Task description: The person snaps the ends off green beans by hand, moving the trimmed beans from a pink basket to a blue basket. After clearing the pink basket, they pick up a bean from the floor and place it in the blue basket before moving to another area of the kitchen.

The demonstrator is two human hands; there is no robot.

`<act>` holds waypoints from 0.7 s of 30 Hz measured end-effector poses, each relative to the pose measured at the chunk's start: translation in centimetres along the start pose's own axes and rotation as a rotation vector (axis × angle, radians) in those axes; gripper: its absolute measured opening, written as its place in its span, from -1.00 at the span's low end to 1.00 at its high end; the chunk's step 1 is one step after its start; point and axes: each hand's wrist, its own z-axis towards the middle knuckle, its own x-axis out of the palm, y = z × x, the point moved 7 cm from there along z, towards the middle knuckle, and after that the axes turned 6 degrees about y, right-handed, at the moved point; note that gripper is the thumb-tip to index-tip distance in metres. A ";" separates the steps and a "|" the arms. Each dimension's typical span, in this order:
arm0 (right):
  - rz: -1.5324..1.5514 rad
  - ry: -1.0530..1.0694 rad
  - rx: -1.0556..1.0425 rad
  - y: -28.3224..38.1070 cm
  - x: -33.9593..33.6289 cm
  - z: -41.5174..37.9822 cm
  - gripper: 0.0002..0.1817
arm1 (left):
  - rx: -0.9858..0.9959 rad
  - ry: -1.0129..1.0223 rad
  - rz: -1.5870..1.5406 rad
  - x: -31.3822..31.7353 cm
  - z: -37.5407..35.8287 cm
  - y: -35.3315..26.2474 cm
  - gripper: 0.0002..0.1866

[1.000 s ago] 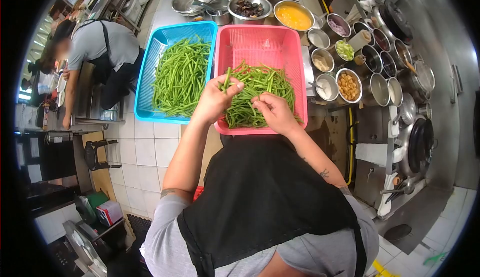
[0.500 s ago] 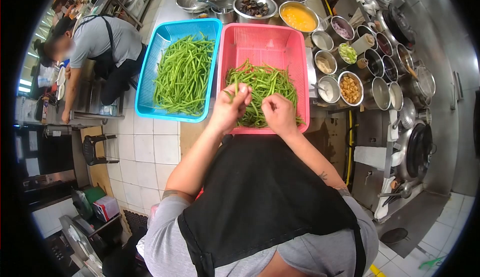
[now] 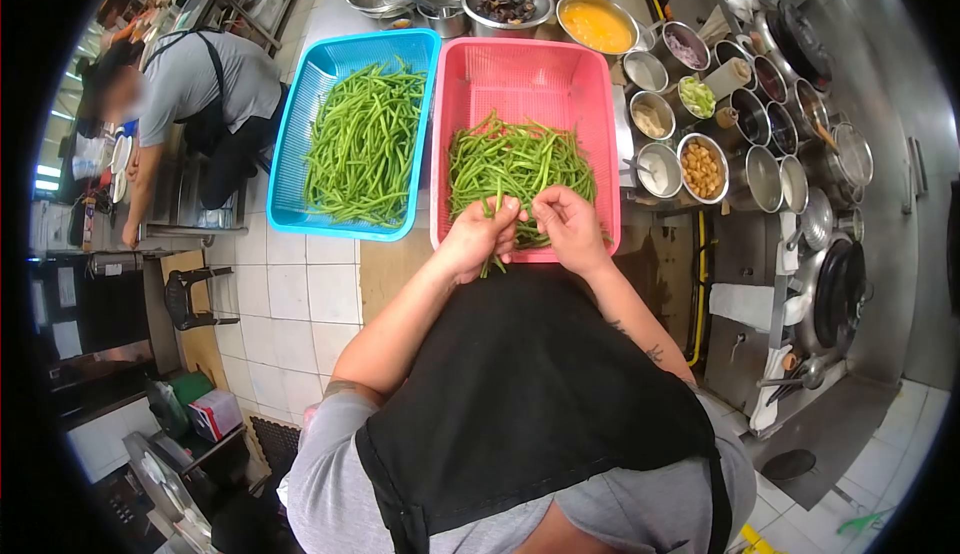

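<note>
My left hand [image 3: 482, 238] is closed around a few green beans [image 3: 499, 192], whose ends stick out above and below the fingers. Close beside it, my right hand [image 3: 572, 230] is pinched, thumb against forefinger, with a bit of green bean showing at the fingertips. Both hands are over the near edge of a pink plastic basket [image 3: 530, 74], which holds a loose pile of green beans [image 3: 545, 159]. To its left stands a blue plastic basket [image 3: 282, 169] with a larger heap of green beans [image 3: 365, 144].
Behind the baskets stand metal bowls, one with dark pieces [image 3: 505, 6] and one with yellow liquid [image 3: 600, 26]. Several metal containers crowd the right, including a bowl of brown chunks [image 3: 703, 170]. At the left, another person [image 3: 215, 84] bends over a counter.
Both hands have moved down toward the basket's near edge and closer together. My right hand has turned so its pinched fingertips meet the left hand's. The beans in my left hand now point more upright.
</note>
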 end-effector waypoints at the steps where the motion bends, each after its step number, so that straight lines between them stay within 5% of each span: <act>1: 0.027 0.011 -0.004 0.4 0.4 0.0 -0.97 | -0.016 -0.018 0.026 0.0 -0.1 0.0 -0.73; 13: -0.060 0.233 -0.031 1.2 1.1 0.1 -0.94 | -0.132 0.054 0.119 -0.5 -0.4 0.5 -0.69; 16: 0.018 0.376 0.087 0.9 1.3 0.0 -0.93 | -0.080 0.076 0.635 -0.5 -0.8 -1.4 -0.63; 19: 0.057 0.449 0.133 1.2 1.8 -0.4 -0.92 | 0.077 0.219 0.972 0.8 -0.9 -3.6 -0.62; 21: 0.009 0.486 0.139 1.6 2.3 -0.5 -0.93 | 0.015 0.285 1.027 1.2 -1.3 -4.2 -0.69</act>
